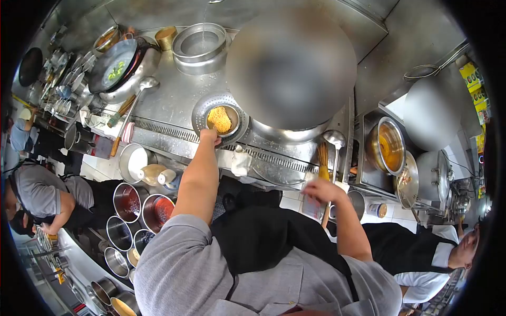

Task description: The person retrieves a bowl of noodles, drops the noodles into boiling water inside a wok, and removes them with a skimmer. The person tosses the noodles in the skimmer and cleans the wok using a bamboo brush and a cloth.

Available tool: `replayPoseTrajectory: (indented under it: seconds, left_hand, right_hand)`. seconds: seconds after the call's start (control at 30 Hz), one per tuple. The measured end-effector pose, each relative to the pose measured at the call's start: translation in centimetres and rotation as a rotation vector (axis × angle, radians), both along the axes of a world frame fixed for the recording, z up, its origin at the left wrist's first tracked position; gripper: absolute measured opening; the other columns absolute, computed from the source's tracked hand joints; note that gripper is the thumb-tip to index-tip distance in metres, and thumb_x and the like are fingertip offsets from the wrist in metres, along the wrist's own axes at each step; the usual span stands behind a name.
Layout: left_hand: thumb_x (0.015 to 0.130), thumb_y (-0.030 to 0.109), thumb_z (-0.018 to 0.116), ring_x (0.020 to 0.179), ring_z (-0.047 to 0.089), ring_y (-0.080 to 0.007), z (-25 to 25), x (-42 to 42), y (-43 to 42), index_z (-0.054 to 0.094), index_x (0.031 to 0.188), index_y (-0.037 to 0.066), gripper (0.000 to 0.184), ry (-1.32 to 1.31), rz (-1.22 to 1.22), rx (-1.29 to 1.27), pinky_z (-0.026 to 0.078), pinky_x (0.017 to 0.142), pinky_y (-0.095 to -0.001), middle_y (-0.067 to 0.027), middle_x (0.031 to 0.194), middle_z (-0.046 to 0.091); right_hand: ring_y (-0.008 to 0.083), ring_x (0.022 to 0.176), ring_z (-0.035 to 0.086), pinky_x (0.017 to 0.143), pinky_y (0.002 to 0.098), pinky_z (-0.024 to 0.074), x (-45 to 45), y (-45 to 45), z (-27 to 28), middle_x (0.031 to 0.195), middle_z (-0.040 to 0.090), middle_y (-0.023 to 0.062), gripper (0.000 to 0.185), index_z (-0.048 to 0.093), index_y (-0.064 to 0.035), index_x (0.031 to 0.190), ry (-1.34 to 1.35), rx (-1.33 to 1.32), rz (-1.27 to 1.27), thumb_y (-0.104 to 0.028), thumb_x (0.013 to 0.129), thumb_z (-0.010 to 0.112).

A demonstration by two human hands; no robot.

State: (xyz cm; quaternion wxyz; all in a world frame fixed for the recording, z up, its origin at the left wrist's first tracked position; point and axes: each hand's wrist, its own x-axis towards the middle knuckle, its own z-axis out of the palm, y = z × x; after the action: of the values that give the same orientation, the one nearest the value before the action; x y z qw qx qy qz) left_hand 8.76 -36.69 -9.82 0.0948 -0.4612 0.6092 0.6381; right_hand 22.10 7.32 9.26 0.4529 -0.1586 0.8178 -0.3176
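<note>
"Two hands are out over the steel counter (174, 100). Where is the left?"

"The left hand (211, 138) is at the near side of a small metal bowl (234, 122), its fingers closed on the rim. In the bowl sits a clump of yellow noodles (219, 119)."

"And under that bowl?"

"A perforated metal strainer (199, 115), wider than the bowl, showing around it."

"What about the right hand?"

"The right hand (322, 191) is apart from the bowl, by the counter's near edge, close to the handles of a bristle brush (323, 154) and a ladle (334, 138). It is blurred, so I can't tell whether it is spread or pinching anything."

"Anything behind the noodles?"

"A round metal pot (199, 45) with a thin stream of water falling into it. To its right, a big round area is blurred out above a curved steel rim (290, 136)."

"And on the far left?"

"A wok (113, 67) with green pieces in it, and a second ladle (149, 82) lying near it."

"Other people?"

"One person (39, 192) stands at the left, bent over a work surface, and another (411, 247) at the right wears a black apron."
</note>
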Motion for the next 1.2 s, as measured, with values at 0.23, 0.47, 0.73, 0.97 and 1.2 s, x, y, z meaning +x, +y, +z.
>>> replayPoseTrajectory:
  seconds: [0.23, 0.47, 0.73, 0.97, 1.2]
  left_hand:
    - [0.083, 0.002, 0.052, 0.052, 0.062, -0.0234, 3.1, 1.0, 2.2, 0.052, 0.102, -0.011, 0.023, 0.295, 0.136, 0.048, 0.053, 0.042, -0.0322, -0.016, 0.084, 0.062]
    - [0.085, 0.002, 0.057, 0.055, 0.063, -0.0211, 15.8, 6.7, 11.1, 0.041, 0.08, -0.001, 0.017, 0.688, -0.077, 0.086, 0.054, 0.042, -0.031, -0.0112, 0.072, 0.056]
    - [0.088, 0.004, 0.05, 0.076, 0.067, -0.0308, 19.5, 4.4, 12.7, 0.037, 0.108, -0.004, 0.024, 0.591, -0.13, 0.39, 0.06, 0.057, -0.0325, -0.0206, 0.101, 0.058]
    - [0.09, 0.004, 0.048, 0.077, 0.068, -0.0312, 23.7, 0.3, 16.9, 0.039, 0.11, -0.005, 0.024, 0.667, -0.248, 0.426, 0.059, 0.057, -0.0319, -0.0201, 0.103, 0.058]
    - [0.087, 0.002, 0.05, 0.077, 0.067, -0.0332, 19.6, -1.0, 14.9, 0.037, 0.114, -0.008, 0.031, 0.554, -0.195, 0.376, 0.061, 0.059, -0.0333, -0.0231, 0.104, 0.056]
  right_hand:
    - [0.0146, 0.056, 0.06, 0.053, 0.0309, 0.0467, -8.1, -18.3, -1.2, 0.068, 0.064, 0.0057, 0.022, 0.066, -0.0019, 0.085, 0.306, -0.199, -0.272, -0.023, 0.087, 0.06]
    - [0.0376, 0.084, 0.065, 0.075, 0.0466, 0.0517, -13.8, -23.4, 1.8, 0.085, 0.066, 0.0235, 0.032, 0.064, -0.0013, 0.089, 0.942, 0.158, -0.201, -0.027, 0.071, 0.068]
    - [0.0367, 0.086, 0.062, 0.076, 0.0438, 0.0491, -19.2, -16.2, 9.8, 0.088, 0.064, 0.0194, 0.021, 0.064, -0.0048, 0.091, 1.101, -0.286, -0.264, -0.012, 0.072, 0.063]
    - [0.0361, 0.091, 0.059, 0.081, 0.0426, 0.0466, -23.5, -11.4, 21.7, 0.09, 0.061, 0.0186, 0.021, 0.063, -0.0053, 0.093, 1.347, -0.32, -0.301, -0.01, 0.073, 0.057]
    - [0.0356, 0.104, 0.058, 0.088, 0.043, 0.0473, -27.9, -8.5, 31.2, 0.108, 0.063, 0.0165, 0.03, 0.066, -0.0117, 0.104, 1.672, -0.276, -0.522, -0.02, 0.077, 0.055]
